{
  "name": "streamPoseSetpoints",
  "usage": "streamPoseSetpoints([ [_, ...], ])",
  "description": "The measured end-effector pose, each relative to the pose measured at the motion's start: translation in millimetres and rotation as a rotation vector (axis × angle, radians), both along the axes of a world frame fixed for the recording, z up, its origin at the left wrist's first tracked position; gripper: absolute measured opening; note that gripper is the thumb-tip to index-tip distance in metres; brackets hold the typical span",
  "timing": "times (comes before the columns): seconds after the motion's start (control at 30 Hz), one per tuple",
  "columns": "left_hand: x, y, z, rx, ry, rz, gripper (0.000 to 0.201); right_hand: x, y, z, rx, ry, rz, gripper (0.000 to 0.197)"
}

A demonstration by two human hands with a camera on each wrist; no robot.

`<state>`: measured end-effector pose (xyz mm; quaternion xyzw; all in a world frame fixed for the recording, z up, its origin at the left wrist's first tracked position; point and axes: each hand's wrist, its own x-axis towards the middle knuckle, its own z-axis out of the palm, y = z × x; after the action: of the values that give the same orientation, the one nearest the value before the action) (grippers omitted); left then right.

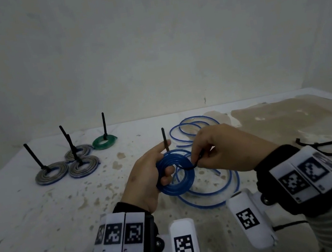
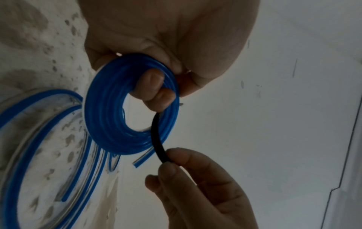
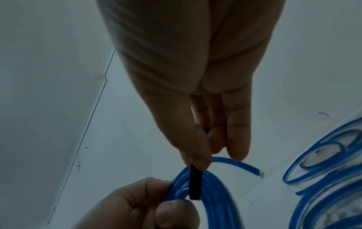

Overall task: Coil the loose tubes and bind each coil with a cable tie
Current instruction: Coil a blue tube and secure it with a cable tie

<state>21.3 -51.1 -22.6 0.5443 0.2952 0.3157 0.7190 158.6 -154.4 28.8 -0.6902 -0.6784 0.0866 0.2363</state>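
Observation:
A blue tube coil (image 1: 175, 190) is held upright above the table. My left hand (image 1: 163, 170) grips its left side, with fingers through the hole. A black cable tie (image 1: 189, 167) crosses the coil's right side. One end of the tie stands up behind my left index finger. My right hand (image 1: 199, 157) pinches the other end at the coil's right edge. In the left wrist view the cable tie (image 2: 158, 142) curves from the coil (image 2: 101, 120) down to my right hand (image 2: 172, 161). In the right wrist view my right hand (image 3: 199, 161) holds the tie (image 3: 195, 184) over the coil (image 3: 215, 190).
Loose blue tubes lie under my hands (image 1: 215, 192) and further back (image 1: 193, 125). Three grey bound coils (image 1: 51, 173) and a green bound coil (image 1: 104, 142) sit at the back left, ties sticking up. Spare black cable ties (image 1: 322, 144) lie at the right. The table (image 1: 45, 223) is stained.

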Motion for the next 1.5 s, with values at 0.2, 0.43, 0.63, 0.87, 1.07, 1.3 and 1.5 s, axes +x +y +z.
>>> streamPoseSetpoints([
  [0.2,-1.7,-1.5,3.8,0.055,-0.023,0.002,0.037,-1.6,6.2,-4.8,0.113,0.255,-0.02,0.023],
  [0.43,-2.2,2.4,2.1,0.084,-0.06,0.108,0.027,-14.7,15.8,-10.7,0.294,0.668,-0.11,0.031],
  [0.63,-1.6,1.9,1.5,0.139,-0.038,0.151,0.022,-21.8,18.7,-8.5,0.378,0.674,-0.153,0.021],
  [0.87,-0.9,0.7,2.6,0.213,-0.034,0.206,0.019,-21.1,19.7,-14.0,0.372,0.608,-0.114,0.026],
  [1.07,-1.0,0.4,3.3,0.228,-0.023,0.229,0.018,-20.9,21.0,-14.7,0.36,0.62,-0.102,0.023],
  [1.3,-1.8,1.5,-1.3,0.36,0.027,0.229,0.017,-21.6,22.3,-18.0,0.292,0.623,-0.081,0.017],
  [1.5,-6.0,1.4,6.6,0.252,0.01,0.158,0.025,-20.3,27.4,-18.3,0.302,0.649,-0.059,0.015],
])
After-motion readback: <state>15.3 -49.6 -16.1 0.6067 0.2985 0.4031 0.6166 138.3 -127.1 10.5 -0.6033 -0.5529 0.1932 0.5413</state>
